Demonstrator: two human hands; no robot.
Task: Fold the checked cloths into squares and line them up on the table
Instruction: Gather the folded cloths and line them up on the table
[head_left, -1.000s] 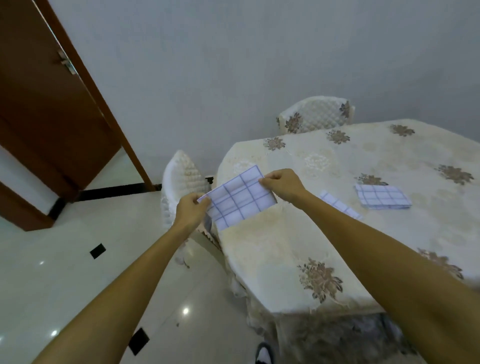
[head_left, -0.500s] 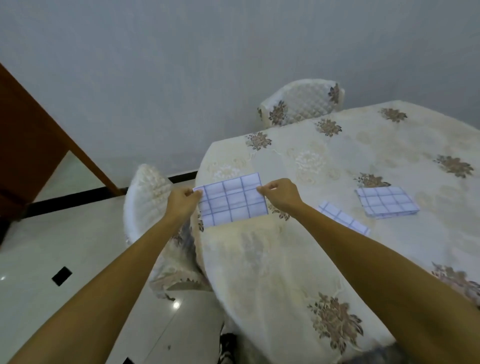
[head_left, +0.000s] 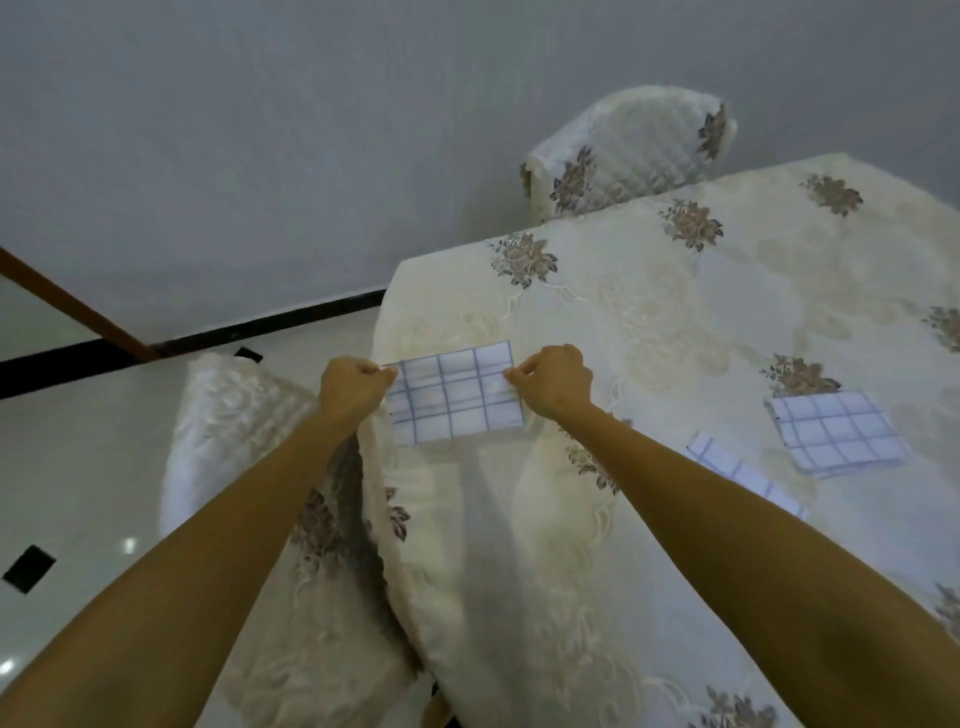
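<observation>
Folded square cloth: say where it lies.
Head view, right side: folded square cloth lies on the table, beyond the right forearm, just right of a partly hidden cloth.

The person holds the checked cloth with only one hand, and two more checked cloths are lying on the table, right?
Not quite. Both hands hold it: the left hand and the right hand each pinch one end of the checked cloth, as the head view shows. The folded cloth and the partly hidden cloth do lie on the table.

Your cloth (head_left: 454, 397) is white with blue checks. Your tablecloth (head_left: 675, 332) is cream with brown flowers. The wall (head_left: 260, 130) is grey, the floor (head_left: 78, 457) white.
</observation>
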